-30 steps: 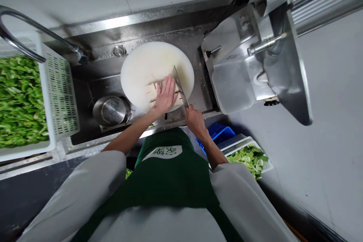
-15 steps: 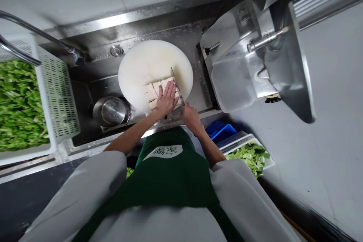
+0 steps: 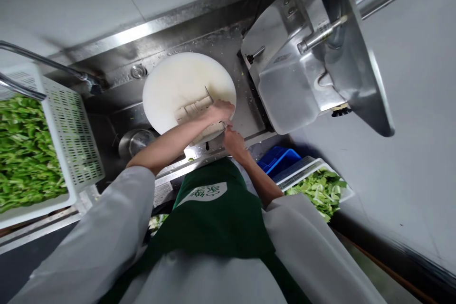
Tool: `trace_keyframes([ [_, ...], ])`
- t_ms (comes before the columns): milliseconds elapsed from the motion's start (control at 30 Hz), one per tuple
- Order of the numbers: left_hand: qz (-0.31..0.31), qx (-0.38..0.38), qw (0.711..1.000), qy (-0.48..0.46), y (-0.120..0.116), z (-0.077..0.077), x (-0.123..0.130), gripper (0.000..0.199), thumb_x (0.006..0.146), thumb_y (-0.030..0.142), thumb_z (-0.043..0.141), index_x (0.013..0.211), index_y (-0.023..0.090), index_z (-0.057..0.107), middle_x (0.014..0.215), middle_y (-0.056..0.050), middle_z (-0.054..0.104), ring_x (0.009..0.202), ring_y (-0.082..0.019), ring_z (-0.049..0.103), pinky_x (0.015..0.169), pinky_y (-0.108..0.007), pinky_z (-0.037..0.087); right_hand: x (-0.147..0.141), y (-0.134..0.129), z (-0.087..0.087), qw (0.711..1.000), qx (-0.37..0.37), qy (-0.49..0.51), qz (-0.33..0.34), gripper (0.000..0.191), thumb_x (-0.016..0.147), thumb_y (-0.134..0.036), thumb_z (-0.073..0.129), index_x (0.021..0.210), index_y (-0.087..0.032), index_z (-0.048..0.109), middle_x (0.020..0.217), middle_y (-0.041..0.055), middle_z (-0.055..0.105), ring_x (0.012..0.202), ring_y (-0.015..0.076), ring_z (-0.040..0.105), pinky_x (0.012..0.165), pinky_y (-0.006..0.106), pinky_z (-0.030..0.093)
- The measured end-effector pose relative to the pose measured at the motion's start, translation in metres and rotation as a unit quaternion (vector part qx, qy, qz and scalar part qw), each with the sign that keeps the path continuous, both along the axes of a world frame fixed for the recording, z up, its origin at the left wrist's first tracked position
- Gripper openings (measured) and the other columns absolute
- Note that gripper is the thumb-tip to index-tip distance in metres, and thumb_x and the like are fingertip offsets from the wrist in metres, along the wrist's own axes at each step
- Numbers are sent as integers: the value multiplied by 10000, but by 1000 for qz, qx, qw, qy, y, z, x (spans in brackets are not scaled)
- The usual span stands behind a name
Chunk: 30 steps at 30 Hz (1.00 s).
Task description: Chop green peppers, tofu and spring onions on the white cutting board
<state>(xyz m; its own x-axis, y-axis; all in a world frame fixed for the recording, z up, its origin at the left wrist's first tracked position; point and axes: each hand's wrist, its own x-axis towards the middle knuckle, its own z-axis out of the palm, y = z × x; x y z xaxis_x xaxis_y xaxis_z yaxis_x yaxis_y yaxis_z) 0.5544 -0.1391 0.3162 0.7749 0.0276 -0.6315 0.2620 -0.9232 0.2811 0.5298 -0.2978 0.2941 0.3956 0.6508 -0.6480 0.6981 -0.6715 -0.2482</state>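
Observation:
Blocks of white tofu [image 3: 192,109], cut by several lines, lie on a round white cutting board [image 3: 178,76]. My right hand [image 3: 234,142] is closed around the handle of a knife, near the board's front edge. The knife's blade [image 3: 208,93] shows only at its far tip, to the right of the tofu. My left hand [image 3: 221,110] reaches across the tofu to the blade's right side, its fingers bent downward. What these fingers touch is hidden, and my left forearm covers part of the tofu.
The board lies over a steel sink [image 3: 245,99]. A metal pot [image 3: 137,141] is at its left. A white basket [image 3: 76,128] of cut greens stands further left, under a faucet [image 3: 81,76]. A steel slicing machine [image 3: 288,90] stands right. Below it are a blue crate [image 3: 278,159] and leafy vegetables [image 3: 320,190].
My left hand has moved from lying flat on the tofu to the right, across the blade, with its fingers now bent. My right hand still grips the knife. The camera view has shifted slightly.

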Motion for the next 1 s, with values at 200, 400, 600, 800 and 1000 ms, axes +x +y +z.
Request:
trace_keyframes([
  [200, -34, 58, 995, 72, -4, -32, 23, 541, 573, 266, 965, 1082, 137, 835, 1099, -201, 793, 1130, -433, 716, 1033, -518, 535, 2, -5, 5, 999, 50, -6, -16, 441, 1043, -90, 350, 1442, -71, 537, 1149, 212, 761, 1092, 284, 752, 961, 338, 539],
  [400, -27, 77, 991, 102, -3, -28, 26, 494, 651, 283, 961, 1105, 138, 836, 1115, -170, 796, 1112, -387, 716, 961, -450, 575, 4, -6, 14, 998, 55, -6, -15, 454, 1053, -117, 343, 1465, -79, 531, 1140, 222, 762, 1101, 301, 749, 963, 362, 538],
  [600, 12, 63, 992, 108, -10, 2, 29, 333, 726, 201, 908, 1013, 64, 808, 1036, -119, 803, 1004, -262, 700, 939, -356, 566, 5, -7, 15, 998, 53, -22, -13, 409, 1092, -204, 323, 1428, -119, 541, 1148, 193, 760, 1092, 307, 742, 966, 392, 542],
  [800, 103, -18, 978, -182, 25, 46, 5, 343, 1025, 293, 508, 1256, 160, 724, 1194, -87, 749, 1101, -211, 681, 992, -336, 502, 5, -9, 16, 998, 60, -20, -8, 407, 1109, -222, 285, 1406, -99, 534, 1139, 207, 750, 1092, 330, 736, 962, 412, 530],
  [1000, 92, -66, 982, -151, 48, 39, -20, 270, 880, 260, 615, 1030, 164, 818, 1037, -89, 784, 1087, -264, 705, 983, -327, 492, 5, -5, 20, 998, 48, -36, 1, 396, 1113, -229, 286, 1380, -99, 548, 1134, 209, 751, 1080, 325, 737, 946, 392, 532],
])
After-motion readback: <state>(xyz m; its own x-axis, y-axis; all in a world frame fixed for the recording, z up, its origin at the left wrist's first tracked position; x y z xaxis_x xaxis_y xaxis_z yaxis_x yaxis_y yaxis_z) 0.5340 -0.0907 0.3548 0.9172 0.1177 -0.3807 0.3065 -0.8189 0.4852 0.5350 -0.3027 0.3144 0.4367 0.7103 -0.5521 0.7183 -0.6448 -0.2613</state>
